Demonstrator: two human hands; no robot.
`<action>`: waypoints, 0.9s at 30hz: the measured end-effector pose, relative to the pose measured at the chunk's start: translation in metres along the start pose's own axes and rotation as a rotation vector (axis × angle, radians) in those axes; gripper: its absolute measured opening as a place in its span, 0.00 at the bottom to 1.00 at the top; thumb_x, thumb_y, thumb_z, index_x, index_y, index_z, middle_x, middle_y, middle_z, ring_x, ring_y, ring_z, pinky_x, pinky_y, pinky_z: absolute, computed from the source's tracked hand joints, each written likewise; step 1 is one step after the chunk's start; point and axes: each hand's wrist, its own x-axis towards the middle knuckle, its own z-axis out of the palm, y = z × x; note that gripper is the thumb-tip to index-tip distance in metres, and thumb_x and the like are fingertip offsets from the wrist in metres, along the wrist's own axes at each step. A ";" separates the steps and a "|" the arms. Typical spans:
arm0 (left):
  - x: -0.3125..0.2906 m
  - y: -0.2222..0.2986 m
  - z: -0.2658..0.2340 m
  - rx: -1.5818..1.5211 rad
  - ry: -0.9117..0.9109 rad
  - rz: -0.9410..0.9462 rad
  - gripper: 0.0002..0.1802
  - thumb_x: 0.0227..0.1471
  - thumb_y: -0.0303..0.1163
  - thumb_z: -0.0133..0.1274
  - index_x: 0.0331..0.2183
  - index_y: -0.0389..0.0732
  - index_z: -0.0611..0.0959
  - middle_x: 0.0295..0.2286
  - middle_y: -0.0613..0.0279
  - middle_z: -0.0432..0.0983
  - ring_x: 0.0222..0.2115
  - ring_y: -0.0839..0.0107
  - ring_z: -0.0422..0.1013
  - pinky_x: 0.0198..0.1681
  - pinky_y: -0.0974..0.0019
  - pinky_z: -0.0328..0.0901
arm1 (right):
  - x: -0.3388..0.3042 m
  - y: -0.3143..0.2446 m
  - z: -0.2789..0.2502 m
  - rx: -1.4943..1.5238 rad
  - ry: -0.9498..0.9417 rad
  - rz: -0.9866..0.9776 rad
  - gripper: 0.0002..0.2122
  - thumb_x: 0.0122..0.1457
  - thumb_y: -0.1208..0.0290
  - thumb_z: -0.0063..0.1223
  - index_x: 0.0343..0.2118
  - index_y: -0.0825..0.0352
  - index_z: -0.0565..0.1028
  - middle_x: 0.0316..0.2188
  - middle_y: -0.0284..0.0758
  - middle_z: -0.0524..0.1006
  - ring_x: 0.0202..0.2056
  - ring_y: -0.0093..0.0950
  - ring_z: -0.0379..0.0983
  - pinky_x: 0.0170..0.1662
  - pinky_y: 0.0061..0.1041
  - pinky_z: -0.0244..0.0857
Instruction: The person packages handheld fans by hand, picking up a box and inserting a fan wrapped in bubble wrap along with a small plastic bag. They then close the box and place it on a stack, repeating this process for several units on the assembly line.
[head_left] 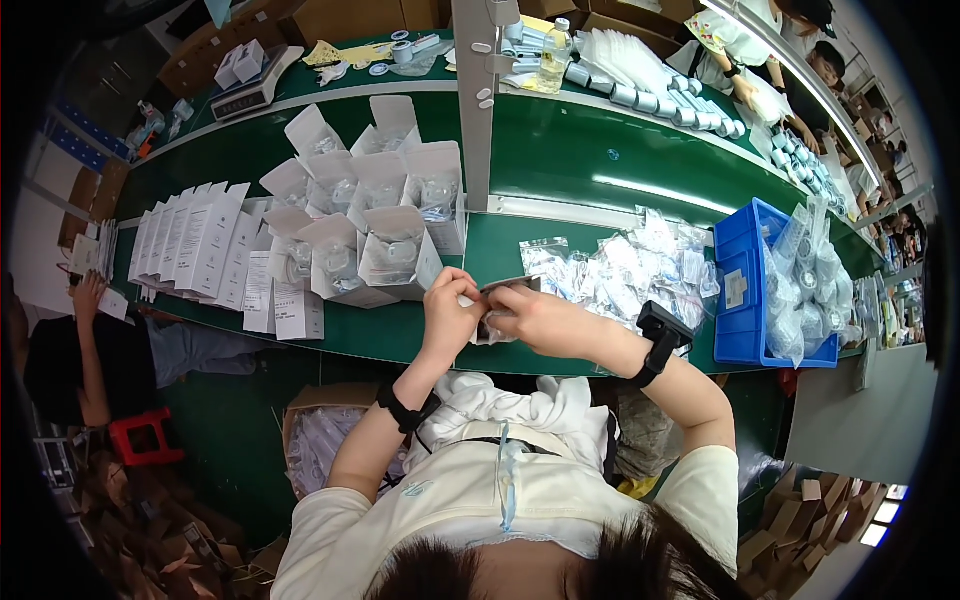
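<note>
At the table's front edge, a small open carton [527,284] stands between my hands, its upper edge showing behind my fingers. My left hand [450,312] is closed, thumb and fingertips pinched together at the carton's left side. Curled over the opening, the fingers of my right hand [545,318] close on the carton from the right. My fingers cover most of it, so its contents are hard to make out. Just left of it stand several open white boxes [400,265] with clear-wrapped items inside. A pile of small clear bags [640,272] lies to the right.
Folded white cartons [205,240] line the table's left side. A blue crate [735,290] of bagged clear parts stands at the right. A metal post [478,130] rises behind; the shelf holds grey-blue cylinders [650,103] and a bottle [554,58]. Another person [80,350] sits at far left.
</note>
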 end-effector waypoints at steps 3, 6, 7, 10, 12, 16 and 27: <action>0.000 0.002 0.004 -0.008 0.009 0.015 0.05 0.27 0.17 0.54 0.14 0.32 0.73 0.22 0.59 0.68 0.24 0.64 0.68 0.29 0.69 0.62 | -0.007 -0.004 0.005 -0.056 -0.019 0.024 0.06 0.40 0.77 0.46 0.24 0.70 0.67 0.31 0.41 0.65 0.34 0.34 0.65 0.36 0.25 0.63; 0.002 0.002 0.005 -0.004 0.014 0.025 0.05 0.27 0.18 0.54 0.14 0.32 0.73 0.22 0.59 0.68 0.24 0.64 0.68 0.29 0.68 0.62 | -0.006 -0.011 0.004 -0.187 0.047 0.219 0.10 0.39 0.78 0.46 0.29 0.69 0.69 0.30 0.39 0.67 0.35 0.34 0.65 0.36 0.26 0.63; 0.002 0.002 0.005 0.001 0.012 0.018 0.06 0.27 0.18 0.54 0.14 0.33 0.73 0.22 0.59 0.68 0.24 0.65 0.68 0.29 0.69 0.62 | -0.006 -0.013 0.003 -0.253 0.077 0.315 0.12 0.39 0.78 0.46 0.31 0.68 0.69 0.29 0.37 0.68 0.35 0.34 0.65 0.37 0.26 0.63; 0.001 0.000 0.005 0.011 0.010 0.005 0.06 0.27 0.18 0.56 0.15 0.33 0.74 0.23 0.60 0.69 0.25 0.67 0.69 0.30 0.70 0.62 | -0.005 -0.013 0.003 -0.280 0.034 0.322 0.11 0.38 0.77 0.46 0.29 0.68 0.69 0.28 0.36 0.68 0.33 0.33 0.65 0.35 0.25 0.62; 0.001 -0.001 0.004 -0.014 0.021 -0.022 0.06 0.27 0.18 0.55 0.15 0.33 0.73 0.22 0.60 0.68 0.24 0.66 0.68 0.29 0.69 0.62 | -0.005 -0.013 -0.001 -0.298 0.015 0.329 0.10 0.37 0.76 0.47 0.28 0.68 0.69 0.27 0.36 0.68 0.32 0.32 0.64 0.34 0.24 0.62; 0.004 -0.003 -0.001 -0.015 0.025 -0.035 0.06 0.26 0.18 0.55 0.14 0.33 0.73 0.22 0.60 0.68 0.24 0.65 0.68 0.29 0.68 0.62 | -0.005 -0.014 -0.010 -0.368 0.154 0.050 0.09 0.35 0.74 0.47 0.24 0.67 0.69 0.26 0.33 0.67 0.30 0.29 0.64 0.32 0.23 0.61; 0.003 -0.002 0.003 0.022 0.026 -0.004 0.06 0.26 0.19 0.55 0.14 0.34 0.73 0.21 0.60 0.69 0.24 0.66 0.69 0.28 0.69 0.62 | -0.007 0.003 0.017 -0.238 0.015 0.033 0.04 0.38 0.73 0.46 0.20 0.65 0.68 0.24 0.30 0.67 0.29 0.26 0.63 0.32 0.21 0.58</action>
